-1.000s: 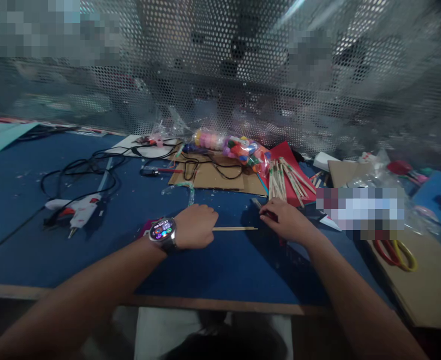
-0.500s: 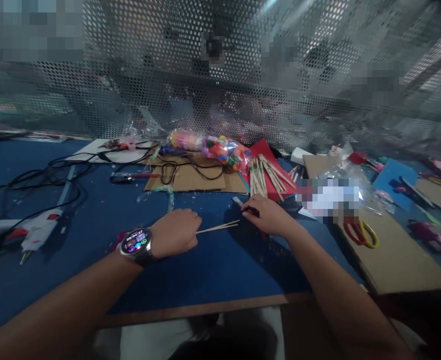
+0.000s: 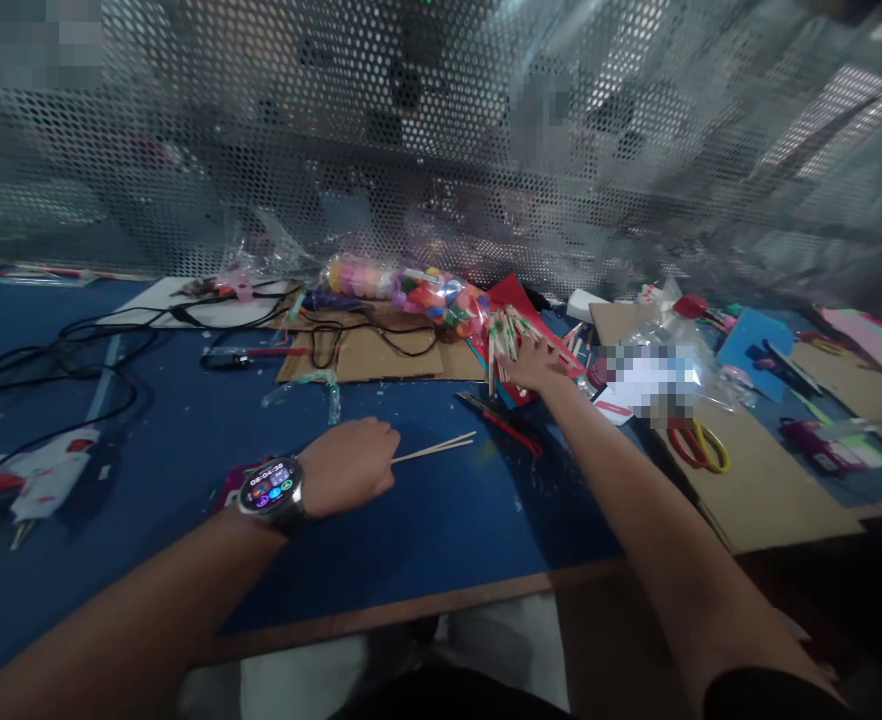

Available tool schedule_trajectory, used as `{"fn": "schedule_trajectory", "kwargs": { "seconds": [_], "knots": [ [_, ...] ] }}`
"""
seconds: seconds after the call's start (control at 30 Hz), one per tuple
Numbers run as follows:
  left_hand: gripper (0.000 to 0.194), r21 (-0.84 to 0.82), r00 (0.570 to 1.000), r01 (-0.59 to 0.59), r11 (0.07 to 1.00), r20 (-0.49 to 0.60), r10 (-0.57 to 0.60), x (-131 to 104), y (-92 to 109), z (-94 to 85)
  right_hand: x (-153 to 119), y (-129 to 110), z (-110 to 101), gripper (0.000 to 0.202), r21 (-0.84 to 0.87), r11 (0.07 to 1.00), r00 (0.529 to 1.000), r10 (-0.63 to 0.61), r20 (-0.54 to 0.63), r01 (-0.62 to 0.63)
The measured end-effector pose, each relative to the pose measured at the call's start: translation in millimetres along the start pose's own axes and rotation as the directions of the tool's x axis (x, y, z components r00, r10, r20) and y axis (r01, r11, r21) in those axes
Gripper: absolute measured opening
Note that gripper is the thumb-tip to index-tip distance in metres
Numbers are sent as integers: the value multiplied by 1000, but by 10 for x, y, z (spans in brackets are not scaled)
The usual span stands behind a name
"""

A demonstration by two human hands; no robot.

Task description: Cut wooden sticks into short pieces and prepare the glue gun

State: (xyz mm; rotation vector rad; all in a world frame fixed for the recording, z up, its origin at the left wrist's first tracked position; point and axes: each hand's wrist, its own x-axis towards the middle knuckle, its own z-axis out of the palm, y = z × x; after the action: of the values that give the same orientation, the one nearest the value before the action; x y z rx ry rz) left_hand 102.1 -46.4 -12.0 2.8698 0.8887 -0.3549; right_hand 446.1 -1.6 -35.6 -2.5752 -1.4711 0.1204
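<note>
My left hand (image 3: 352,462), wearing a smartwatch (image 3: 271,487), is closed around a pair of thin wooden sticks (image 3: 437,447). Their ends stick out to the right and part slightly at the tips. Over a pile of paper-wrapped sticks (image 3: 512,332) that look like chopsticks, my right hand (image 3: 535,368) reaches with its fingers stretched out onto the near end. Under the pile lies red paper (image 3: 507,290). A red utility knife (image 3: 512,430) rests on the blue table between my hands, its blade pointing to the upper left.
To the left lies a white glue gun (image 3: 55,470) with black cables. Behind are cardboard (image 3: 388,362) and a bag of colourful balls (image 3: 445,300). Red-and-yellow-handled scissors (image 3: 700,447) sit on cardboard at the right. A perforated metal screen (image 3: 441,180) stands at the back.
My right hand has moved from the utility knife up to the wrapped sticks, and the knife now lies by itself on the table. My left hand keeps its hold, and the view has shifted slightly right.
</note>
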Motion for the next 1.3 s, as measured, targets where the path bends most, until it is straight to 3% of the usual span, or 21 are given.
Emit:
{"fn": "schedule_trajectory", "kwargs": {
  "seconds": [0.17,0.33,0.5,0.63,0.77,0.87,1.07,1.3],
  "knots": [
    [9,-4,1000,5,1000,14,-5,8,-5,17,96,-265,128,51,-34,999,999,34,3,-33],
    [9,-2,999,7,1000,42,-7,-11,-2,-16,52,-479,174,48,-22,998,998,-57,-28,56],
    [8,-11,999,5,1000,42,-5,-13,-3,-27,34,-473,166,45,7,981,980,-192,-55,193],
    [6,-16,999,4,1000,43,-4,-13,0,-37,67,-394,119,45,30,972,969,-229,-90,233],
    [9,-17,999,7,1000,42,-6,-17,4,-50,144,-244,69,48,30,991,980,-124,-153,130],
    [6,-20,999,16,1000,51,-15,1,-6,-26,176,-192,111,47,24,999,992,-38,-120,42],
    [7,-26,997,30,999,65,-29,36,-40,48,109,-399,300,47,24,998,995,-58,-81,60],
    [9,-20,996,33,999,82,-31,21,-53,47,69,-592,320,46,29,999,993,-35,-110,39]
  ]
}}
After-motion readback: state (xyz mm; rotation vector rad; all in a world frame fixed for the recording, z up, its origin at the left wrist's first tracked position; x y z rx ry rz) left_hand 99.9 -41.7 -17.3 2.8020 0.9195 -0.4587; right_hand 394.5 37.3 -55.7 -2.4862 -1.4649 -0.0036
